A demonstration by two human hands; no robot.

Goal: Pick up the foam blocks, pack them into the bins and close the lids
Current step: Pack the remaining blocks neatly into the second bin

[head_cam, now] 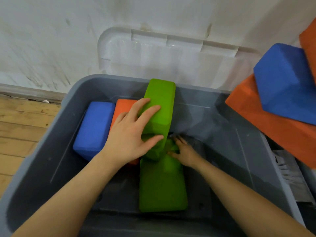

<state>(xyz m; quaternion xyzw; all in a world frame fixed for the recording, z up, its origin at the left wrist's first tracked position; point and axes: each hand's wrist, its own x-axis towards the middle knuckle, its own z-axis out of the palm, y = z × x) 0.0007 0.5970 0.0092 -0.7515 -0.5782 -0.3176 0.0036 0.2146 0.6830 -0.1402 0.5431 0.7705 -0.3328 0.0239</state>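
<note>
Both my hands are inside a grey bin (pixel 51 144). My left hand (pixel 131 134) grips a green foam block (pixel 160 101) that leans tilted toward the bin's back wall, fingers on top and thumb round its near end. My right hand (pixel 183 151) rests low on a second green block (pixel 162 187) lying on the bin floor; its fingers are partly hidden. A blue block (pixel 94 127) lies at the bin's left side, with an orange block (pixel 123 106) beside it, mostly covered by my left hand.
The bin's clear lid (pixel 171 55) stands open against the white wall behind. To the right, outside the bin, a blue block (pixel 283 82) sits on a large orange block (pixel 273 127), with more orange foam (pixel 309 41) at the upper right. Wooden floor (pixel 20 127) shows at left.
</note>
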